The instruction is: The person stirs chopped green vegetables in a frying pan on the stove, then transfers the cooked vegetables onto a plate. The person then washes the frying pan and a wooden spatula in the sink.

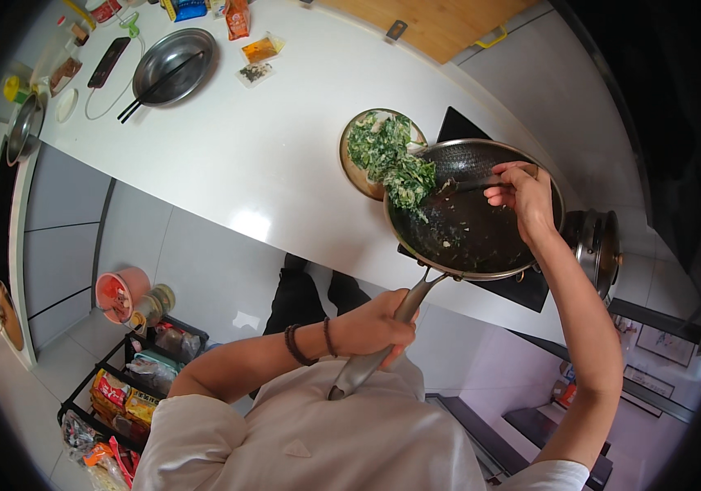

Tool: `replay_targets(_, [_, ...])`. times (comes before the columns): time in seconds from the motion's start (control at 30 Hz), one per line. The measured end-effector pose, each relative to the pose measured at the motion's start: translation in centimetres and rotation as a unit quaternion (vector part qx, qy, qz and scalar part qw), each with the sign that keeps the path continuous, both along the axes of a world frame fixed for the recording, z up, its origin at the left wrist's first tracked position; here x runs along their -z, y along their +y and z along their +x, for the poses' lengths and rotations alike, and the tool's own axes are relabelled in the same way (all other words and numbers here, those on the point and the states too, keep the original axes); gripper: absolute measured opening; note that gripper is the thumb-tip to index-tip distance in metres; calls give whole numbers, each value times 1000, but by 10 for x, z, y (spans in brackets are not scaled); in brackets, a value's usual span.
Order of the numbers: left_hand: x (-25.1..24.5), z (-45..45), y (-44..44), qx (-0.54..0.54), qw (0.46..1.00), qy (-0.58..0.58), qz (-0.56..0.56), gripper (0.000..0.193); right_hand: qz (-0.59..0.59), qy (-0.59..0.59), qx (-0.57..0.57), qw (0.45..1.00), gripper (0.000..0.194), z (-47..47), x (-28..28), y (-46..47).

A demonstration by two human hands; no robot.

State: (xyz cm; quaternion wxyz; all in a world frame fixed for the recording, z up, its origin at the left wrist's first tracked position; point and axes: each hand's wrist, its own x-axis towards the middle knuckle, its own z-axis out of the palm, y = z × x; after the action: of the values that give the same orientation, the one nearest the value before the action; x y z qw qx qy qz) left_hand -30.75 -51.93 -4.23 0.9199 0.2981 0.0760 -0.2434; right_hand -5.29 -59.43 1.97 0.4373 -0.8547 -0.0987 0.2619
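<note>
My left hand [375, 325] grips the metal handle of a dark frying pan [485, 227], which is tilted towards a round plate [356, 175] on the counter. My right hand [525, 193] holds a dark utensil [476, 184] inside the pan; its working end is partly hidden by food. Chopped leafy greens with a pale coating [381, 144] lie on the plate, and a clump of them spans the gap to the pan's left rim. Small bits of greens and pale crumbs cling to the pan's dark inside.
Under the pan is a black cooktop [513, 291], with a lidded pot [596, 251] to its right. A steel bowl [172, 67] with black chopsticks, a phone [109, 62] and small seasoning packets [260, 50] occupy the counter's far left. A pink bin [122, 294] and a black rack [102, 368] stand on the floor.
</note>
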Motion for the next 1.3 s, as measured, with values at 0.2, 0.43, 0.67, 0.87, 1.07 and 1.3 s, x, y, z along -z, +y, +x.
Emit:
replay_targets(0.2, [8, -1, -4, -4, 1000, -14, 0, 17, 35, -10, 12, 999, 19, -1, 0, 11])
replay_targets(0.43, [12, 4, -7, 4, 999, -29, -36, 17, 42, -46, -15, 998, 21, 0, -23, 19])
replay_targets(0.67, [13, 9, -7, 5, 999, -47, -26, 17, -13, -28, -13, 999, 18, -17, -31, 6])
replay_targets(0.87, [12, 10, -3, 16, 998, -56, -9, 19, -96, -114, -56, 987, 17, -12, -22, 7])
replay_targets(1.07, [16, 13, -2, 35, 997, -70, -11, 20, 23, -75, -7, 997, 19, -8, 0, 23])
replay_targets(1.3, [14, 12, 1, 38, 998, -57, -10, 19, 34, -91, -31, 995, 20, -3, -25, 28])
